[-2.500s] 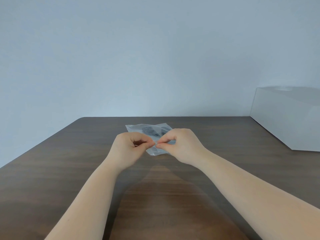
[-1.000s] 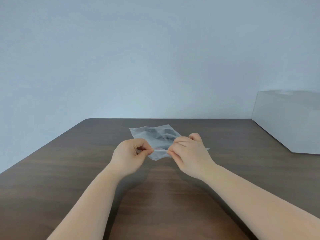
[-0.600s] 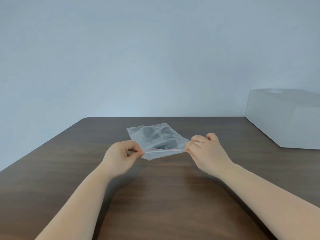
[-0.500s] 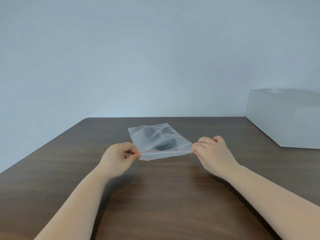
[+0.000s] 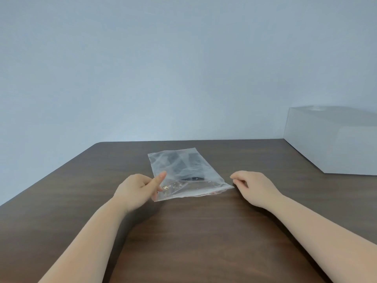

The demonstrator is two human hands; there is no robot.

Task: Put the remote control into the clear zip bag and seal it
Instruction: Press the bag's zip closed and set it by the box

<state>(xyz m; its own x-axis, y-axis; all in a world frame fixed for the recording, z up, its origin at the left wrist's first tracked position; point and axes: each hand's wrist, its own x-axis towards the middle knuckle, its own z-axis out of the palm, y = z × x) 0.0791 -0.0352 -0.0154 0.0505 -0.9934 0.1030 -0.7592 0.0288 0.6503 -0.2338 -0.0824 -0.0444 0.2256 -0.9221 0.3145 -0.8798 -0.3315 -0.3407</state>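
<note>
The left hand [image 5: 136, 189] rests at the near left corner of the clear zip bag [image 5: 184, 176], its fingers loosely spread with the thumb up and nothing pinched. The bag lies flat on the dark surface [image 5: 193, 237], the remote control [image 5: 183, 168] showing as a dark shape inside it. The right hand [image 5: 252, 186] sits just beside the bag's near right corner, fingers curled and empty; the sealing pass looks finished, so the next move calls for checking that the zip strip is closed along its whole length.

The clear zip bag [image 5: 184, 174] lies flat on the desk [image 5: 193, 231], remote control [image 5: 183, 166] inside; left hand [image 5: 135, 189] and right hand [image 5: 253, 185] rest at its near corners, both loosened.
</note>
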